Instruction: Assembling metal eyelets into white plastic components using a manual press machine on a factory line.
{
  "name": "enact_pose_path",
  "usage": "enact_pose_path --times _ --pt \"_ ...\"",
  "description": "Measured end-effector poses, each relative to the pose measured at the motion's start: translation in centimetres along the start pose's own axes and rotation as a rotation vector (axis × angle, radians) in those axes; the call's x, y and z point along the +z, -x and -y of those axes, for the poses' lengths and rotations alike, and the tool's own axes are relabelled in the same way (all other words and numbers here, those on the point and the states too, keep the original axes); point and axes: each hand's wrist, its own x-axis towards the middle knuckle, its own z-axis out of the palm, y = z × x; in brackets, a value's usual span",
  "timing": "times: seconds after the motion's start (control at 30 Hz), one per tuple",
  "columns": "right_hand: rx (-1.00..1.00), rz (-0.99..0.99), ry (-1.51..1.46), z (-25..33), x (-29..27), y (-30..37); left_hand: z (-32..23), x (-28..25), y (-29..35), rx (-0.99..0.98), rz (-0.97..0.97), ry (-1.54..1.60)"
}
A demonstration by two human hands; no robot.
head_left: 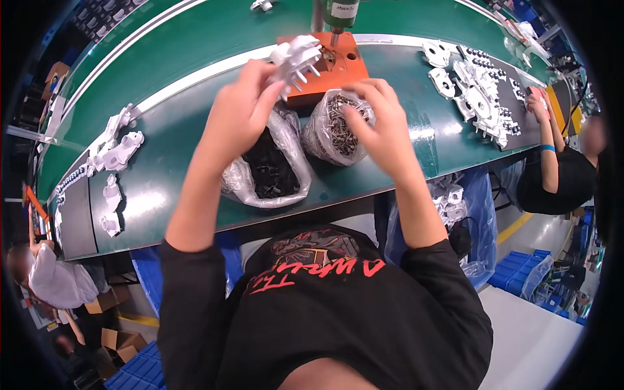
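A white moulded plastic part [299, 57] with thin pegs is gripped by my left hand [240, 107], fingers closed on its left side. It is raised beside the orange fixture block [354, 62], covering part of it. My right hand [385, 123] hovers at the rim of a clear plastic bag of metal screws [338, 133]; its thumb and fingers are apart, and I see nothing between them. Left of the screws, below my left hand, an open plastic bag holds small black parts [270, 172]. Above the fixture block hangs a green powered screwdriver [338, 16], its tip pointing down.
White parts [478, 97] and small black pieces lie on a dark mat at the right; more white parts [117, 149] lie at the left. A bagged bin of white parts [448, 205] stands below the bench edge. Co-workers sit at right [559, 169] and left [58, 279].
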Motion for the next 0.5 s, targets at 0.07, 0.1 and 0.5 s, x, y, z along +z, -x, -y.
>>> enact_pose_path --times 0.07,0.1,0.5 --pt "0.034 0.061 0.074 -2.2 0.0 -0.2 1.6 1.1 -2.6 0.087 0.1 -0.283" --pt "0.072 0.121 0.149 -2.7 0.0 -0.2 2.2 1.7 -3.7 0.172 0.205 -0.566" --pt "-0.141 0.06 0.366 -3.0 1.7 -0.4 7.8 8.4 -6.7 0.483 0.146 -0.735"
